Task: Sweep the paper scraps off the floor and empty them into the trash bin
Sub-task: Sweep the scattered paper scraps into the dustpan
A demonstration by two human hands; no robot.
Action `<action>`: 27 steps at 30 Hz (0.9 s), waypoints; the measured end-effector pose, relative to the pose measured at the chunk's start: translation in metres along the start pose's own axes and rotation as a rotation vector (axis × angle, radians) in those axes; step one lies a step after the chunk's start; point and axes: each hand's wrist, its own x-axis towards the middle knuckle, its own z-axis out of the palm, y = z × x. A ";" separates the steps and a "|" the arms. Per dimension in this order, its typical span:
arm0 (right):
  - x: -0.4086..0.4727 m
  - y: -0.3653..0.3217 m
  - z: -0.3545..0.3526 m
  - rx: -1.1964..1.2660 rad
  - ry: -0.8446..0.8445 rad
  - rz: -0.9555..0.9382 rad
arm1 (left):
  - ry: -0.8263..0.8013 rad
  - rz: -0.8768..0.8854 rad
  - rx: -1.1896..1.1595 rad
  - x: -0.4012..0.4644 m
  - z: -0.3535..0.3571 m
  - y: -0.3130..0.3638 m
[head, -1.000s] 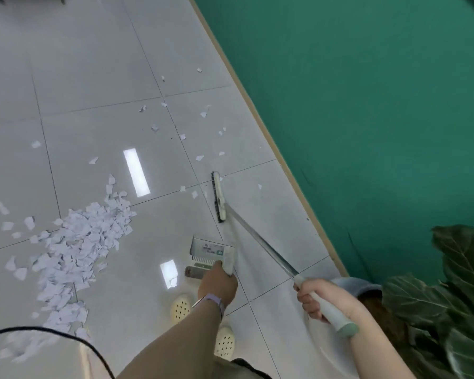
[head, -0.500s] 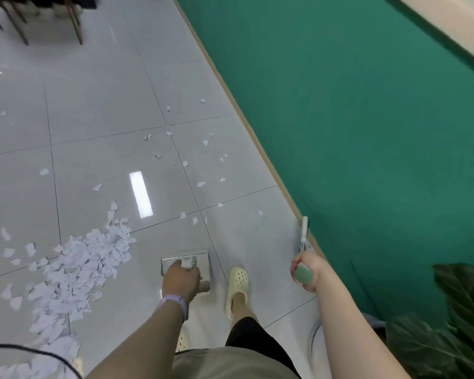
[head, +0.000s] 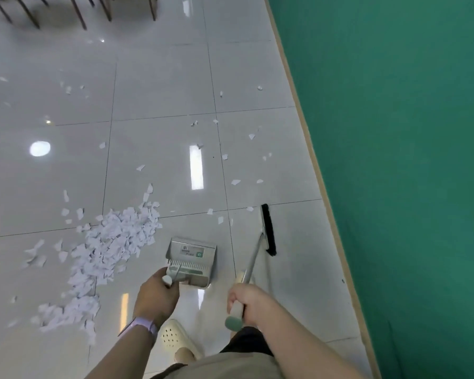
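A thick pile of white paper scraps point(head: 112, 242) lies on the glossy tiled floor at the left, with loose scraps point(head: 236, 182) scattered farther ahead. My left hand point(head: 156, 295) grips the handle of a grey dustpan point(head: 192, 258), which hangs just right of the pile. My right hand point(head: 246, 303) is closed around the pale green grip of a broom; its metal shaft runs forward to the black broom head point(head: 268, 228), which sits on the floor near the wall. No trash bin is in view.
A green wall point(head: 394, 160) with a tan baseboard runs along the right side. Dark chair legs point(head: 80, 12) stand at the far top left. My foot in a cream perforated clog point(head: 175, 337) is below the dustpan.
I have stepped forward, so the view has shifted and the plant at the right has left the frame. The broom swung up and came back down near the wall. The dustpan stays in my left hand.
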 end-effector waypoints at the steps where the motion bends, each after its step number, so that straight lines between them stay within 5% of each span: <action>1: 0.003 -0.008 0.009 -0.069 -0.042 -0.004 | 0.050 -0.023 -0.034 -0.003 0.003 -0.002; 8: 0.010 -0.106 0.002 -0.283 -0.303 -0.018 | 0.330 -0.329 -0.286 -0.027 0.002 -0.004; 13: -0.017 -0.153 -0.038 -0.095 -0.437 -0.015 | 0.407 -0.388 -0.450 -0.017 0.008 0.026; 22: -0.052 -0.154 -0.180 0.073 -0.077 -0.257 | 0.319 -0.152 -0.279 0.016 0.063 0.109; 27: -0.033 -0.209 -0.295 0.123 0.101 -0.236 | 0.358 -0.152 -0.298 0.045 0.112 0.181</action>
